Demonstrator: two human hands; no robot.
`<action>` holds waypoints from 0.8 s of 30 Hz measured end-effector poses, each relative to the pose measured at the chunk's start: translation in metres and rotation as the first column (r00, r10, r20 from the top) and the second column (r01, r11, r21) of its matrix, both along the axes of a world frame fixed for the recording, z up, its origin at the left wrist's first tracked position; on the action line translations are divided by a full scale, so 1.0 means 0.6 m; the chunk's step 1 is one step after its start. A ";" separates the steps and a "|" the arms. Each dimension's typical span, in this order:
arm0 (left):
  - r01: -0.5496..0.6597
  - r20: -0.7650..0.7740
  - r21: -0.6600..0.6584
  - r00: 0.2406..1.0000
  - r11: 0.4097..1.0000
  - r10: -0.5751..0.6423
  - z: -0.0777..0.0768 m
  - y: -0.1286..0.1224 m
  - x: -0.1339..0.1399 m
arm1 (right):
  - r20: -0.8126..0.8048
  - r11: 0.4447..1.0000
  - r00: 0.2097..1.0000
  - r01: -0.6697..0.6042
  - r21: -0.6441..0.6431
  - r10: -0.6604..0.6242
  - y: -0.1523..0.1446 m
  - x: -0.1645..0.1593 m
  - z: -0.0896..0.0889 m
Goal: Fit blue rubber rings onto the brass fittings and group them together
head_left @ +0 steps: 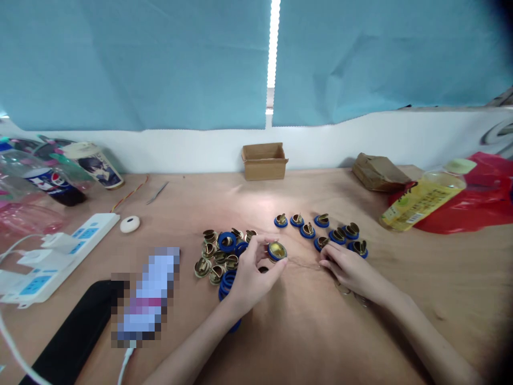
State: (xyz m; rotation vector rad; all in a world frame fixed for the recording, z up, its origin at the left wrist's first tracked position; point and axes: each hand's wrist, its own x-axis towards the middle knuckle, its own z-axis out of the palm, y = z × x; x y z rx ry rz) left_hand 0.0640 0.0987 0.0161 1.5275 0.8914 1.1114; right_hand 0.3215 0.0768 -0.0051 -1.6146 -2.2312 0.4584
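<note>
Fingers of my left hand (252, 275) are closed on a gold disc rimmed in blue (277, 251), pinched toward the thumb between two groups of parts; those of my right hand (348, 267) are curled at the near edge of the blue-rimmed clip pieces (308, 230), and I cannot tell whether they grip one. Crowding my left hand are the gold clip pieces (202, 267) and blue rings (227, 241), partly hidden behind it; wire rings (344, 289) lie under my right wrist. Farther left sit the phone (150, 294) on its cable, a black case (76, 326), the power strip (96, 227) and a round white case (130, 224). To my right, a yellow bottle (427, 198) leans against a red bag (476, 198) beside a brown paper package (377, 174). I have room between my hands, and the table (208, 198) runs on past the parts to the cardboard box (264, 170) near the white wall (180, 152). The dark bottle (56, 186) carries a Pepsi emblem; the yellow one's label shows a barcode, its lettering too blurred for me, like that on the printed cup (98, 166).
</note>
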 end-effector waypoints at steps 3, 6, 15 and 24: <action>-0.002 0.010 -0.009 1.000 1.000 0.002 0.001 -0.001 0.000 | -0.021 1.000 1.000 -0.005 -0.020 0.004 -0.002 0.000 0.011; -0.003 0.015 -0.006 1.000 1.000 0.003 0.002 -0.001 0.001 | -0.065 0.998 0.998 0.018 -0.058 -0.022 -0.005 -0.001 0.024; -0.006 0.004 -0.004 1.000 1.000 0.006 0.003 -0.002 0.001 | -0.036 0.992 0.999 0.017 -0.124 -0.022 -0.006 -0.010 0.020; -0.016 -0.015 0.042 1.000 0.999 0.017 0.008 -0.003 0.000 | -0.018 0.999 1.000 0.020 -0.030 -0.020 -0.012 -0.055 0.011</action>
